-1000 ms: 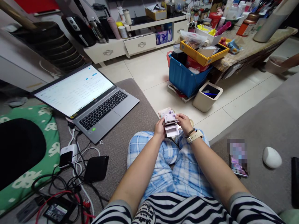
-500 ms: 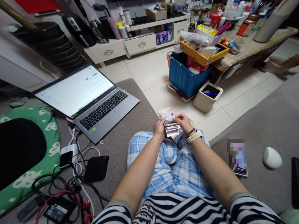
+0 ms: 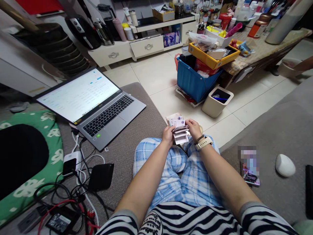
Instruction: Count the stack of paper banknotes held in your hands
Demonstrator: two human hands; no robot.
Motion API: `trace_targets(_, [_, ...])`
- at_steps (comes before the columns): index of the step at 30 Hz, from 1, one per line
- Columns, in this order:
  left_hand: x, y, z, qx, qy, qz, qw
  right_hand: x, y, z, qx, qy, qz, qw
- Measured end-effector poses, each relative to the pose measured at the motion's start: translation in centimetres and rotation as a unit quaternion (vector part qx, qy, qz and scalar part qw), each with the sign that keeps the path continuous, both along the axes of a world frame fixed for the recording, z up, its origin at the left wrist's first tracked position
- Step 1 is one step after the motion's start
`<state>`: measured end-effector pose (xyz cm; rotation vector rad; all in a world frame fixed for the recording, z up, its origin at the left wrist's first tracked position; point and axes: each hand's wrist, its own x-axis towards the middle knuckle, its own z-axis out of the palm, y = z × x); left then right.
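Note:
A folded stack of pale pink and purple banknotes (image 3: 178, 122) is held above my knees. My left hand (image 3: 168, 135) is closed round the stack's left side, its thumb lying over the notes. At the right edge, my right hand (image 3: 193, 129) has thumb and fingers pinched by the notes; the exact contact is small and partly hidden. Several note ends fan downward between the two hands. On my right wrist are a pale watch (image 3: 204, 143) and a dark bracelet. Below the hands are my legs in blue checked trousers (image 3: 158, 173).
An open laptop (image 3: 114, 117) stands on the grey couch at left, near tangled cables (image 3: 80, 192) and a black wallet-like item (image 3: 101, 177). A phone (image 3: 250, 169) and a white rounded object (image 3: 285, 165) lie at right. Ahead are a blue bin (image 3: 193, 80) and a beige bin (image 3: 212, 106).
The top notes have shifted, with more of a purple note showing. My right hand has moved slightly right, and the folded ends hang differently. My left hand keeps its hold.

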<state>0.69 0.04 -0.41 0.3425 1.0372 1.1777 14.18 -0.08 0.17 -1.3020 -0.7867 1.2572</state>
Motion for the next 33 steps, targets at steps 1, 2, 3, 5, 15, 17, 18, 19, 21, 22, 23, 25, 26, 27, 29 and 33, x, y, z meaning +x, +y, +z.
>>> trace_targets(1, [0.0,0.0,0.0,0.000,-0.001,0.002,1.000,0.0,0.0,0.0,-0.002,0.003,0.002,1.000])
trace_targets(2, [0.0,0.0,0.0,-0.001,-0.003,0.005,1.000,0.0,0.0,0.0,-0.005,0.005,0.005,1.000])
trace_targets(3, [0.0,0.0,0.1,-0.003,-0.005,0.008,1.000,0.0,0.0,0.0,-0.007,0.007,0.008,1.000])
trace_targets(5, [0.0,-0.1,0.3,-0.011,-0.006,0.011,1.000,0.0,-0.1,0.0,-0.012,0.010,0.013,1.000])
trace_targets(15, [-0.3,-0.4,0.6,-0.010,-0.013,-0.015,1.000,-0.3,-0.2,0.0,-0.040,-0.001,0.011,0.999])
trace_targets(17, [-0.3,-0.4,0.2,0.004,0.002,-0.023,1.000,-0.3,0.0,-0.3,-0.022,-0.008,-0.001,1.000])
trace_targets(18, [-0.3,-0.4,0.0,0.008,0.011,-0.027,1.000,-0.2,0.1,-0.4,-0.012,-0.012,-0.008,1.000])
trace_targets(19, [-0.4,-0.4,-0.2,0.011,0.019,-0.030,0.999,-0.2,0.2,-0.5,-0.002,-0.017,-0.014,1.000])
trace_targets(21, [-0.4,-0.4,-0.5,0.013,0.026,-0.033,0.999,-0.2,0.3,-0.7,0.013,-0.026,-0.024,0.999])
trace_targets(22, [-0.4,-0.4,-0.6,0.014,0.024,-0.034,0.999,-0.3,0.3,-0.8,0.018,-0.030,-0.028,0.999])
trace_targets(23, [-0.4,-0.5,-0.6,0.016,0.021,-0.035,0.999,-0.3,0.3,-0.8,0.022,-0.033,-0.032,0.999])
trace_targets(25, [-0.4,-0.5,-0.6,0.020,0.012,-0.037,0.999,-0.3,0.2,-0.8,0.030,-0.039,-0.043,0.998])
trace_targets(26, [-0.4,-0.6,-0.5,0.022,0.007,-0.039,0.999,-0.3,0.2,-0.8,0.037,-0.039,-0.049,0.997])
trace_targets(27, [-0.4,-0.6,-0.4,0.023,0.004,-0.040,0.999,-0.2,0.2,-0.7,0.045,-0.040,-0.052,0.997])
trace_targets(29, [-0.4,-0.7,-0.2,0.022,-0.001,-0.046,0.999,0.0,0.4,-0.6,0.070,-0.053,-0.044,0.995])
trace_targets(33, [-0.5,-0.7,-0.1,0.014,-0.001,-0.048,0.999,0.6,0.9,-0.3,0.119,-0.106,0.001,0.987])
